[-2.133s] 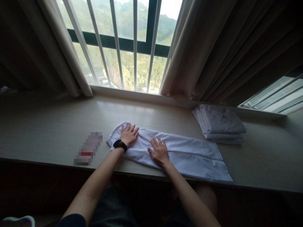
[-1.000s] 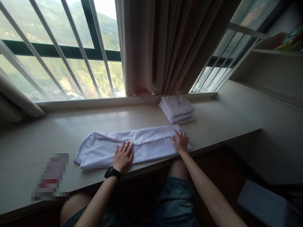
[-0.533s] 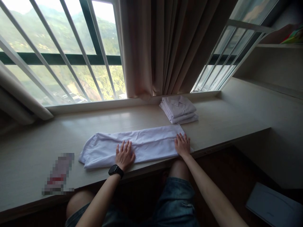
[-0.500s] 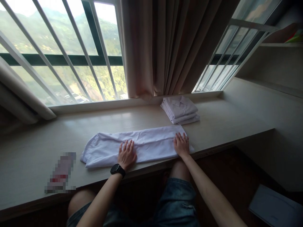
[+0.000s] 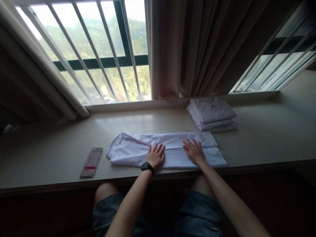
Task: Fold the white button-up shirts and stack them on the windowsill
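Note:
A white shirt (image 5: 134, 149), folded into a long strip, lies across the table near its front edge. Its rounded, collar-like end points left, and the straight end is on the right. My left hand (image 5: 156, 156), with a black watch on the wrist, rests flat on the middle of the cloth, fingers spread. Further right, my right hand (image 5: 194, 151) also lies open on the fabric, palm down. Neither hand grips anything. Behind the strip's right end sits a stack of folded white shirts (image 5: 212, 113).
A pixelated flat object (image 5: 91, 163) lies on the table (image 5: 61, 158) left of the cloth. Along the back runs a low sill below a barred window (image 5: 106, 65). Brown curtains (image 5: 170, 49) hang behind the table. My knees are under the front edge.
My right hand has slid left along the cloth, away from its right end and closer to my left hand. The camera view has turned left, shifting everything rightward in the picture.

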### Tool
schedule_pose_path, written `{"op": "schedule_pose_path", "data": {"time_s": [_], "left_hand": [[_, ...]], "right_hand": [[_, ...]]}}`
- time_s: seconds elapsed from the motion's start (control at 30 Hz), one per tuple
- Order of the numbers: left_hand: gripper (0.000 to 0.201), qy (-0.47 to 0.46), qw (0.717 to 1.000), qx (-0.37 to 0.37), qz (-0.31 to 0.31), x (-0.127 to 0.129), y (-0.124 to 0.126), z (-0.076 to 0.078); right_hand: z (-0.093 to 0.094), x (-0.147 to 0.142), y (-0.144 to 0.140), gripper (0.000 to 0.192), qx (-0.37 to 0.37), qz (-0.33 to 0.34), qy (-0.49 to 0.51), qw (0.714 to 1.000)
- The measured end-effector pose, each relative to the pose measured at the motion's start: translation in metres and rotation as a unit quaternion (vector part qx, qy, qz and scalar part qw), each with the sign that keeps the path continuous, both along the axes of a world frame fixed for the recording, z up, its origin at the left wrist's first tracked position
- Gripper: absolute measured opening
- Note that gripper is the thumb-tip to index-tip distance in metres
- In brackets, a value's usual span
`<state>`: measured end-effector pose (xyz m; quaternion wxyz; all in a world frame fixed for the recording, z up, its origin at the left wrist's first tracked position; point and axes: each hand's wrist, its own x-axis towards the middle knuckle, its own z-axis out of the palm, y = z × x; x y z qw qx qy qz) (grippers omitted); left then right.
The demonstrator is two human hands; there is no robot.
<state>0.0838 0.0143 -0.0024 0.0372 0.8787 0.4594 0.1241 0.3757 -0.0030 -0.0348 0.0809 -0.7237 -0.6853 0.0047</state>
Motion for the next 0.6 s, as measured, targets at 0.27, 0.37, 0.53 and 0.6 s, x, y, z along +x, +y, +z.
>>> {"op": "schedule_pose_path", "data": {"time_s": [0.27,0.37,0.53,0.6], "left_hand": [[0.053,0.018,1.000,0.000,-0.001,0.002,0.007,-0.003],[0.053,0.024,1.000,0.000,-0.003,0.003,0.009,-0.002],[0.058,0.017,1.000,0.011,0.002,0.004,0.007,0.003],[0.060,0.014,1.000,0.020,0.004,0.005,0.006,0.004]], "right_hand": [[0.002,0.087,-0.018,0.056,-0.054,-0.146,-0.007,0.988],[0.013,0.104,-0.028,0.054,-0.027,-0.223,0.065,0.972],[0.029,0.118,-0.027,0.050,0.032,-0.328,0.191,0.925],[0.034,0.125,-0.020,0.047,0.018,-0.347,0.215,0.912]]}}
